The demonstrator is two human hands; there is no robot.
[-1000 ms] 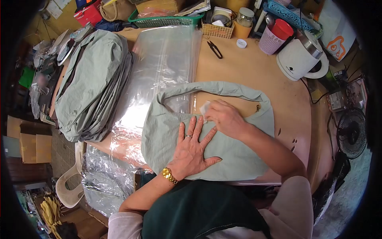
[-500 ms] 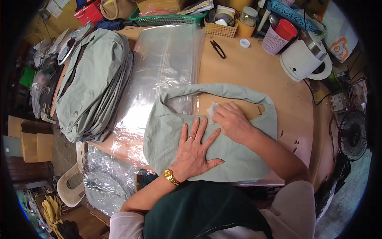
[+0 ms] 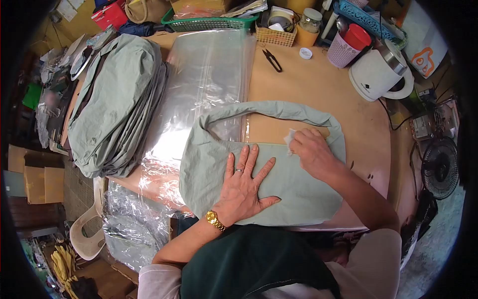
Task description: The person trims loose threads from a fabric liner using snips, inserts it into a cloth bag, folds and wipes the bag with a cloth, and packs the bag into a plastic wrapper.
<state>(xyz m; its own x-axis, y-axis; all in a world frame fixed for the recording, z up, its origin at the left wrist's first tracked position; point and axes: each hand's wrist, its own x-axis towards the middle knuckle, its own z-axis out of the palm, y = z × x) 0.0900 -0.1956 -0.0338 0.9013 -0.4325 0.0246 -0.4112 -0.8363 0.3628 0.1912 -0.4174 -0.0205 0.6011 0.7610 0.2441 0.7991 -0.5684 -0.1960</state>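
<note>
A pale green fabric shoulder bag (image 3: 298, 187) lies flat on the table in front of me, its strap arching away at the top. My left hand (image 3: 243, 187) presses on the bag's front with fingers spread. Near the right end of the bag's upper edge, my right hand (image 3: 312, 152) is closed on a small white cloth (image 3: 289, 141). Part of that cloth is hidden by the fingers. The cloth touches the bag at its top opening.
A pile of similar green bags (image 3: 117, 99) rests at the left, beside clear plastic sleeves (image 3: 209, 70). Farther back lie black thread snips (image 3: 272, 60). A white electric kettle (image 3: 373, 74), a lilac basket (image 3: 343, 51) and a green basket (image 3: 209, 24) line the far edge.
My right hand has slid to the right along the bag's upper edge with the white cloth. My left hand stays pressed in the same place on the bag.
</note>
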